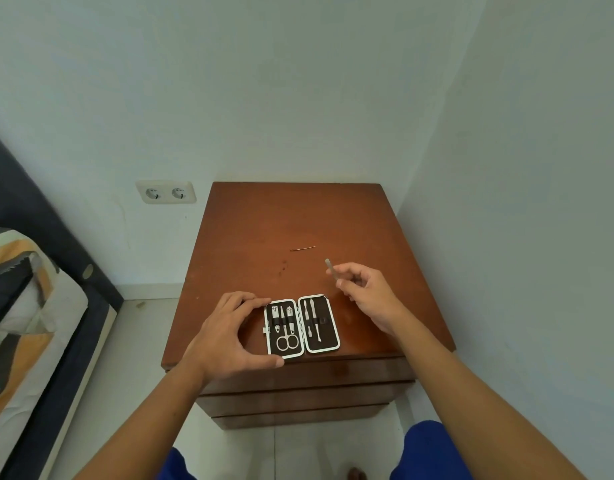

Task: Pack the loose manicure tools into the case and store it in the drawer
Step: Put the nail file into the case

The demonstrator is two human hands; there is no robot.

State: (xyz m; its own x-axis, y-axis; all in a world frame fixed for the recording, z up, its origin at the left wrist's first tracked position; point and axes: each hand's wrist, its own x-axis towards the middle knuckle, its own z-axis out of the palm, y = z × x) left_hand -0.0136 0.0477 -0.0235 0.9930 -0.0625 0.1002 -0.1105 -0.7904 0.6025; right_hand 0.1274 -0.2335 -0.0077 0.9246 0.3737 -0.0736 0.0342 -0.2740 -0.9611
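Indoors, corner of a room with pale walls. A brown wooden bench with stacked drawer fronts stands against the back wall, close to the right wall. Its top is worn, with a few dark spots near the middle. A double wall socket sits low on the wall, left of the bench. White tiled floor below. At far left, a bed with a dark frame and orange, grey and white striped bedding.

The manicure case lies open flat near the front edge of the bench, both halves facing up, dark lining, white rim. Left half holds scissors and other small tools under a strap; right half holds two slim metal tools.

Left hand rests on the bench beside the case, fingers curved, fingertips and thumb touching the left half's edge. Right hand is raised just behind and right of the case, fingers pinched on a slim metal tool that points up and away.

One thin loose metal tool lies alone further back on the bench, well apart from the case.

Blue clothing at the bottom edge.
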